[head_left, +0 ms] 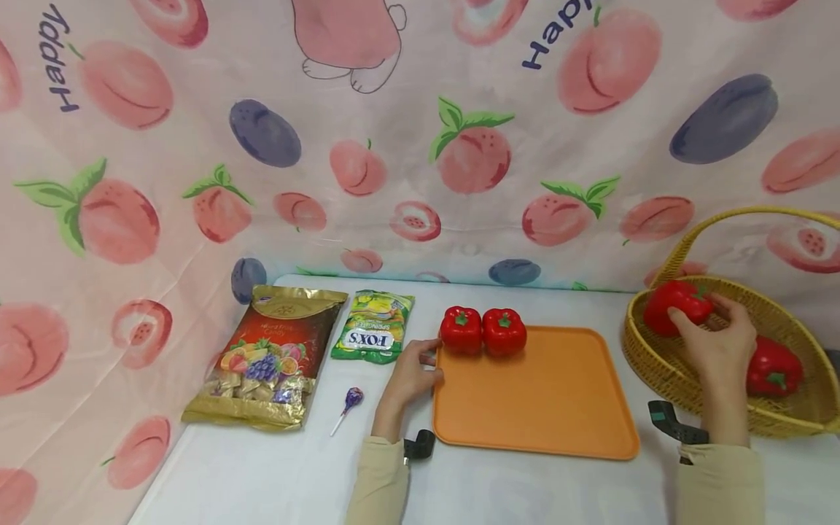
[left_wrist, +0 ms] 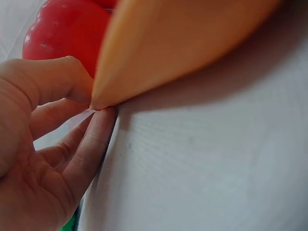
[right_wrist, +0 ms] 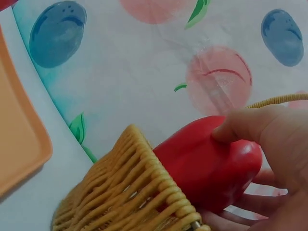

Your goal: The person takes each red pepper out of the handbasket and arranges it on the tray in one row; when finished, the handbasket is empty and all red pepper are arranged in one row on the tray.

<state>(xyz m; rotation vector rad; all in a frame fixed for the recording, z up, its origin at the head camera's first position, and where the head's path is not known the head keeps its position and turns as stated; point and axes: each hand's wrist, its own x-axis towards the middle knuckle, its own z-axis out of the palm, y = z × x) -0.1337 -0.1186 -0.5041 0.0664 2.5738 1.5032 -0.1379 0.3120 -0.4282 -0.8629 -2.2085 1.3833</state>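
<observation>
My right hand [head_left: 725, 346] grips a red bell pepper [head_left: 676, 308] between thumb and fingers, at the left side of the yellow wicker basket [head_left: 646, 368]. In the right wrist view that pepper [right_wrist: 207, 163] is partly behind the basket's rim. Another red bell pepper [head_left: 774, 367] lies inside the basket. My left hand [head_left: 413, 375] holds the left edge of the orange tray [head_left: 534, 401], its thumb and fingers meeting at the rim in the left wrist view. Two red bell peppers, a left one [head_left: 461, 330] and a right one [head_left: 504, 332], sit side by side at the tray's back left corner.
Left of the tray lie a green candy bag [head_left: 374, 326], a larger red and gold candy bag [head_left: 269, 357] and a purple-wrapped lollipop [head_left: 353, 397]. The basket's tall arched handle [head_left: 682, 251] rises at the right. A fruit-printed cloth [head_left: 459, 240] hangs behind the white table [head_left: 492, 488].
</observation>
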